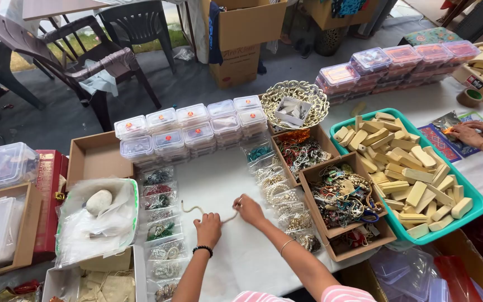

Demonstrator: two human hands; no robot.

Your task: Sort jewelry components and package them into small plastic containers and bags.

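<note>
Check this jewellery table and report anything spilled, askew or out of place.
Nothing stands out. Both hands, left hand and right hand, lay a pale cord necklace on the white cloth. The bagged jewellery rows, clear boxes and teal tray of wooden blocks sit tidily.

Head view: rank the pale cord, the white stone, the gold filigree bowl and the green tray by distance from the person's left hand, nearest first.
1. Pale cord, touching the left hand on the white cloth.
2. White stone, to the left, in a plastic-lined tray.
3. Gold filigree bowl, up and to the right.
4. Green tray of wooden blocks, far right.
</note>
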